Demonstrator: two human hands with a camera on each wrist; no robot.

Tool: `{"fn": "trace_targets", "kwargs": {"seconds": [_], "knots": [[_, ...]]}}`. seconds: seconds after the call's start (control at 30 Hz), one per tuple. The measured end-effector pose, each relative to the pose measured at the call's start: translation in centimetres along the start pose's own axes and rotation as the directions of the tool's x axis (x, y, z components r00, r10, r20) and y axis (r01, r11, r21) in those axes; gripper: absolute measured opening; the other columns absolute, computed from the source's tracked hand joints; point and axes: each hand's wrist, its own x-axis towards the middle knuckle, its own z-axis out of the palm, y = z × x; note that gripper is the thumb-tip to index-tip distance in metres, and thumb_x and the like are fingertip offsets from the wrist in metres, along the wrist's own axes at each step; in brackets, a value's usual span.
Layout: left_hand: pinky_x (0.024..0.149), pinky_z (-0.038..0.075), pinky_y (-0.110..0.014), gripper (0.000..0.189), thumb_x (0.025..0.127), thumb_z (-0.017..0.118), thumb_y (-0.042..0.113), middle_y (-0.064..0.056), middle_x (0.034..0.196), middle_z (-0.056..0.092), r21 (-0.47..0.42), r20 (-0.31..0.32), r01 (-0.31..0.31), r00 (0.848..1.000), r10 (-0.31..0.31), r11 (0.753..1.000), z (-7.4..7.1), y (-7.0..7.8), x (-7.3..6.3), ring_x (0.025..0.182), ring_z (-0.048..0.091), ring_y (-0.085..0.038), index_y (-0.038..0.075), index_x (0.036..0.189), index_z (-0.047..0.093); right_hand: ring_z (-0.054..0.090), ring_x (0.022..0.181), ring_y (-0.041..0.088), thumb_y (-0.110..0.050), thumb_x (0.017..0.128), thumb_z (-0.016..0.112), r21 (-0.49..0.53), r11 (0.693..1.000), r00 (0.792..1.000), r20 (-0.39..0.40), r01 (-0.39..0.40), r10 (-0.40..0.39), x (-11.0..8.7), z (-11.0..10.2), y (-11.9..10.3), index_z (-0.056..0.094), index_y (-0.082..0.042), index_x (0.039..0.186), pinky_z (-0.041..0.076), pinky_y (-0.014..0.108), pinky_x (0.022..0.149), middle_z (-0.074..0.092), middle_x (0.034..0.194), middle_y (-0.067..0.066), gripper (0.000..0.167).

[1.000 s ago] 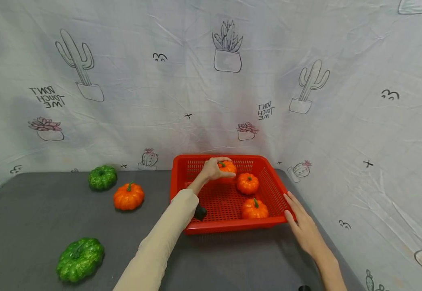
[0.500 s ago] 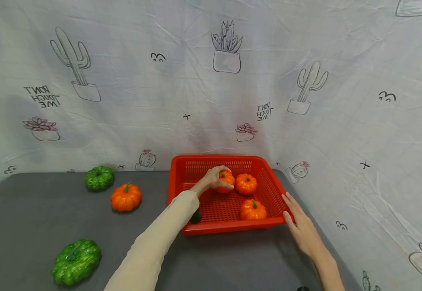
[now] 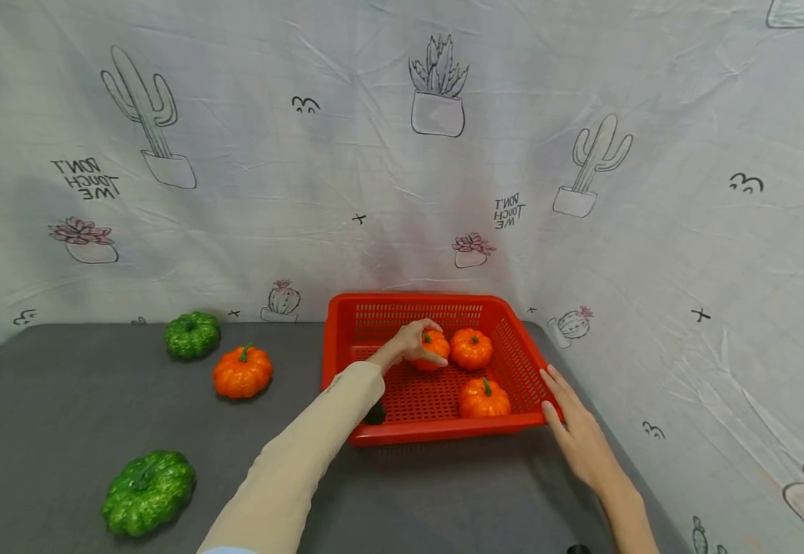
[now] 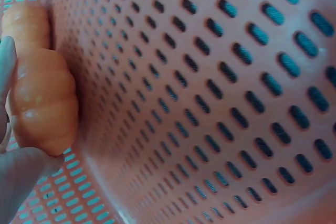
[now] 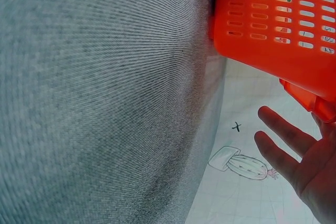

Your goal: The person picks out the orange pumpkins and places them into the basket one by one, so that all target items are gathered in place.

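Reaching into the red basket point(image 3: 443, 429), the left-hand grip point(image 3: 407, 341) curves fingers and thumb round an orange pumpkin point(image 3: 435, 352), opened about as wide as the fruit. Pumpkin sits low, toward the back wall; cannot tell whether the basket floor bears its full weight. Side hold probably suits the rounded ribs, which give opposing faces to pinch. Right-hand grip point(image 3: 577, 435) at the near right corner: fingers extended, grasping nothing, likely there to steady the rim. Rear pumpkin point(image 3: 472, 350) just beside the held one; front pumpkin point(image 3: 484, 400) by the near wall. On the grey counter point(image 3: 388, 500), leftward: loose orange pumpkin point(image 3: 242, 374) near the far green pumpkin point(image 3: 192, 335); near green pumpkin point(image 3: 148, 494) well apart. Squat shapes should discourage rolling.
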Motion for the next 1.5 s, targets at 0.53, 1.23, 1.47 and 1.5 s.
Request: {"fn": "trace_targets", "kwargs": {"seconds": [0.53,1.23,1.47,1.5], "knots": [[0.104,0.038,-0.044,0.066,0.073,0.084,0.011,-0.016,0.147,0.038,-0.082,0.09,0.057,0.995,-0.05,0.995,-0.5,-0.2,0.2,0.133,0.036,-0.033,0.011,0.132,0.055,0.037,0.131,0.038,-0.023,0.1,0.05,-0.009,1.0,1.0,-0.006,-0.003,0.003,0.0,0.1,0.1,0.034,-0.014,0.15,0.035,0.065,0.096,0.029,0.154,0.011,0.053],[0.107,0.035,-0.043,0.07,0.075,0.08,-0.001,-0.014,0.152,0.03,-0.161,0.162,0.037,0.987,-0.011,0.986,-1.8,-1.3,0.4,0.137,0.029,-0.032,0.011,0.138,0.053,0.039,0.13,0.036,-0.019,0.1,0.05,-0.004,0.999,0.997,-0.059,0.053,-0.053,-0.2,0.3,0.2,0.038,-0.013,0.148,0.028,0.026,0.109,0.033,0.153,0.008,0.05],[0.104,0.038,-0.039,0.069,0.077,0.081,0.009,-0.013,0.148,0.036,-0.089,0.166,-0.013,0.986,0.028,0.996,-2.3,-2.1,0.4,0.13,0.04,-0.029,0.012,0.139,0.052,0.04,0.131,0.033,-0.02,0.101,0.05,-0.014,0.999,0.997,-0.056,0.044,-0.045,-0.1,0.2,0.1,0.037,-0.015,0.149,0.032,0.035,0.107,0.032,0.153,0.006,0.05],[0.104,0.038,-0.038,0.068,0.077,0.081,0.011,-0.013,0.147,0.037,-0.071,0.167,-0.019,0.985,0.031,0.997,-2.4,-2.1,0.4,0.129,0.04,-0.028,0.012,0.139,0.051,0.04,0.131,0.032,-0.021,0.101,0.05,-0.016,0.999,0.998,-0.051,0.037,-0.038,-0.1,0.2,0.0,0.037,-0.015,0.149,0.035,0.044,0.104,0.032,0.154,0.006,0.05]]}}
